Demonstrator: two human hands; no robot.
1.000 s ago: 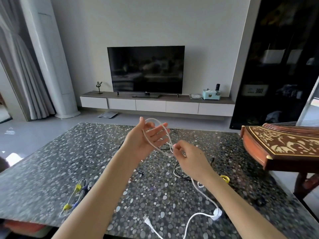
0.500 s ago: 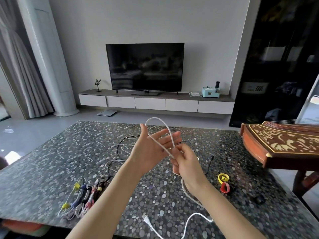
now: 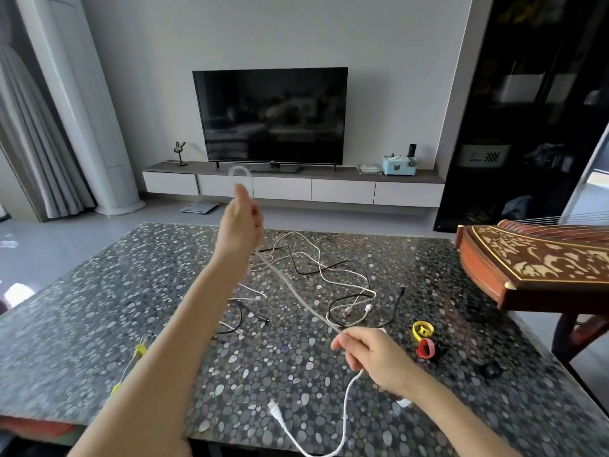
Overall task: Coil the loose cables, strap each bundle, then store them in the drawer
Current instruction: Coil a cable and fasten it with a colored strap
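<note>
Item: thick white charging cable point(image 3: 298, 291), one, in hand. My left hand point(image 3: 240, 225) is raised over the dark pebble-patterned table point(image 3: 99, 308), fingers curled round the cable, a small loop standing above the fist. The cable runs taut down toward me to my right hand point(image 3: 372, 352), which pinches it; the slack hangs below, its plug end on the table. Tangle of thin black and white cables point(image 3: 333, 275): on the table, between the hands. Yellow strap ring point(image 3: 422, 329), red strap ring point(image 3: 425, 347): just right of my right hand.
</note>
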